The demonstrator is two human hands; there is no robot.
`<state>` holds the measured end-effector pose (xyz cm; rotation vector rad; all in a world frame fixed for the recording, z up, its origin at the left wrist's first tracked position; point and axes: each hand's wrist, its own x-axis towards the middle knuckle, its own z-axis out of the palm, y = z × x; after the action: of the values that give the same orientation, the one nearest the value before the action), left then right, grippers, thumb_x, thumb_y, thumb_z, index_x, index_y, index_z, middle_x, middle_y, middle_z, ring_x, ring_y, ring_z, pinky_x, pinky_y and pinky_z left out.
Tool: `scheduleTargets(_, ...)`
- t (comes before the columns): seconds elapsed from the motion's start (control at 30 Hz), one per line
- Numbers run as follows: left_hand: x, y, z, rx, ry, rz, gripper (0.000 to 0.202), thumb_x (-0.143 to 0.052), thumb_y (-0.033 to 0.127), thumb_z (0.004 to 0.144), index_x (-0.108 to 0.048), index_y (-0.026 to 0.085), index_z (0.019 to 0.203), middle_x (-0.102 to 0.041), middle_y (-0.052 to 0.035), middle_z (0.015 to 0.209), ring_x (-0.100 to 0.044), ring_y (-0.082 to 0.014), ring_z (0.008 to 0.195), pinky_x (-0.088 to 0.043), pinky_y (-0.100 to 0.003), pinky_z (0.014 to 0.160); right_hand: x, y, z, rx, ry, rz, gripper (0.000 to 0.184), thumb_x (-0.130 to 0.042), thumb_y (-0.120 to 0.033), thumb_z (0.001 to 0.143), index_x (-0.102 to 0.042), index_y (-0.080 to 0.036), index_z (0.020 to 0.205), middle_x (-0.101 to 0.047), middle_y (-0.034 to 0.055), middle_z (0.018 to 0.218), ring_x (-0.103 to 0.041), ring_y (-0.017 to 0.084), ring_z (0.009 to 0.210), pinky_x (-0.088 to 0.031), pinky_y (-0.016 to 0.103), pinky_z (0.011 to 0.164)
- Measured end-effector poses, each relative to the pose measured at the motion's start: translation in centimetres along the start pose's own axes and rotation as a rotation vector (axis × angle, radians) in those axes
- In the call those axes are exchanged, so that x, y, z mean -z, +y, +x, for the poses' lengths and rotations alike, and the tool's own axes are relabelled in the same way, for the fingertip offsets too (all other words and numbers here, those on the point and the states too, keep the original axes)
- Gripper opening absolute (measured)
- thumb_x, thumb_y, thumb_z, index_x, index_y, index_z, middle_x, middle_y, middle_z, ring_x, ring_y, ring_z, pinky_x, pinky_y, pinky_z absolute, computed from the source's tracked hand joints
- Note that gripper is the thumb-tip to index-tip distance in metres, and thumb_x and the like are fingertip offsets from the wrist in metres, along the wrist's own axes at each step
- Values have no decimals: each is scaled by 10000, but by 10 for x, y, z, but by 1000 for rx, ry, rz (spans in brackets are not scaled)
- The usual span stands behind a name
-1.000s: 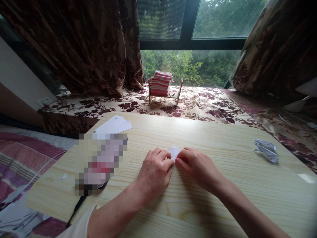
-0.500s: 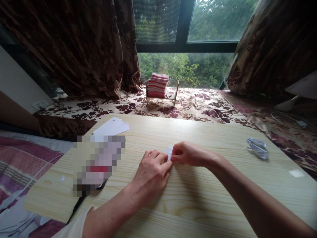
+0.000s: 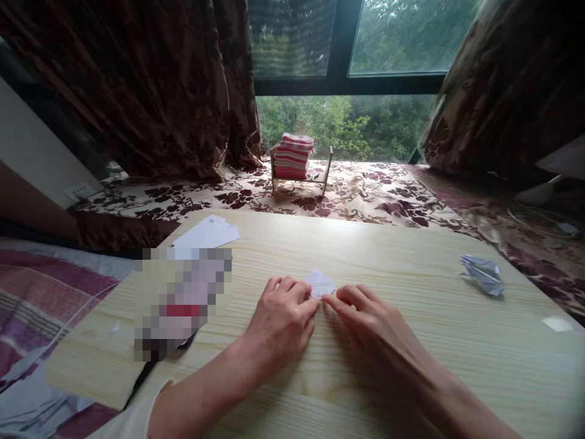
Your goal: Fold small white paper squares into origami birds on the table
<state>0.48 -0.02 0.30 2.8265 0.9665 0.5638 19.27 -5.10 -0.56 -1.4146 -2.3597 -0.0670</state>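
A small piece of folded white paper (image 3: 321, 283) with faint printed lines lies on the wooden table, its pointed end facing the window. My left hand (image 3: 282, 314) is closed over its left and near edges, with curled fingers and the thumb tip pinning it down. From the other side, my right hand (image 3: 371, 317) touches the near right edge, index finger extended and the other fingers bent. The fingertips of both hands almost meet at the near edge. Part of the paper is hidden beneath my fingers.
White paper sheets (image 3: 205, 235) lie at the table's far left, beside a pixelated object (image 3: 187, 299). A folded paper shape (image 3: 483, 274) rests at the right. Beyond the table (image 3: 388, 244), a small rack (image 3: 325, 174) holds folded striped cloths (image 3: 292, 157).
My right hand has shifted from the paper's far right side toward its near edge, turning lower and uncovering more of the paper. My left hand stays in place.
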Motion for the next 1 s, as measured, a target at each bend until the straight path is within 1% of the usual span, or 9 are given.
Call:
scheduleTargets(0.17,-3,-1,-2,-28,48,-23,269,-462,167,858,-636,174,1063,-626,-76,1039,-506,-243,965,-396,-427,859,-5,-4,5,12,2,-91,239,-520,-73,809,-595,-123,1031,-588,81,829,-508,209,748,-509,317,597)
scheduleTargets(0.27,-4,-1,-3,-32,47,-21,293,-453,158,856,-610,159,1104,-619,-82,1055,-498,-242,966,-393,-428,874,-10,-7,4,17,13,-120,262,-537,-64,787,-583,-107,1041,-589,84,828,-505,213,744,-514,326,591)
scheduleTargets(0.4,-4,0,-2,-33,3,4,334,-465,153,843,-571,146,1160,-613,-84,1066,-488,-252,975,-391,-445,880,-12,-7,3,10,4,-119,319,-547,-38,743,-573,-96,1056,-591,88,856,-497,213,761,-523,332,623)
scheduleTargets(0.47,-3,1,1,-22,-15,10,310,-468,145,833,-583,141,1121,-613,-87,1053,-487,-256,969,-395,-449,870,-9,-5,6,22,-9,-110,333,-558,-22,718,-579,-80,1044,-590,89,846,-494,215,756,-526,339,619)
scheduleTargets(0.63,1,-1,9,-28,-32,-36,258,-462,131,821,-598,147,1039,-611,-81,975,-493,-246,929,-397,-436,870,-1,-3,13,67,-25,-58,230,-551,-24,712,-618,-103,917,-586,72,786,-478,191,690,-506,295,558)
scheduleTargets(0.7,2,-3,13,-56,-25,-61,223,-452,135,834,-604,149,996,-609,-77,935,-498,-236,905,-400,-422,855,-4,-6,15,97,25,-131,238,-519,-25,712,-635,-83,912,-576,81,753,-472,198,674,-500,308,548)
scheduleTargets(0.8,2,-7,17,-86,-12,-79,186,-434,134,847,-604,141,923,-608,-75,891,-503,-226,879,-398,-406,827,-12,-13,18,126,68,-269,252,-474,0,684,-660,-83,833,-564,101,725,-463,218,650,-476,343,513)
scheduleTargets(0.93,4,-7,18,-62,-65,-67,186,-428,151,864,-606,150,919,-609,-67,880,-510,-218,880,-380,-411,849,-15,-22,20,93,40,-310,224,-476,4,678,-662,-98,751,-563,111,712,-469,242,659,-462,364,497)
scheduleTargets(1.0,6,-4,15,-41,-94,-53,197,-436,164,864,-606,156,962,-609,-73,924,-508,-229,922,-367,-426,876,-11,-24,18,45,0,-283,212,-490,0,709,-661,-96,789,-578,112,739,-478,244,687,-479,366,530)
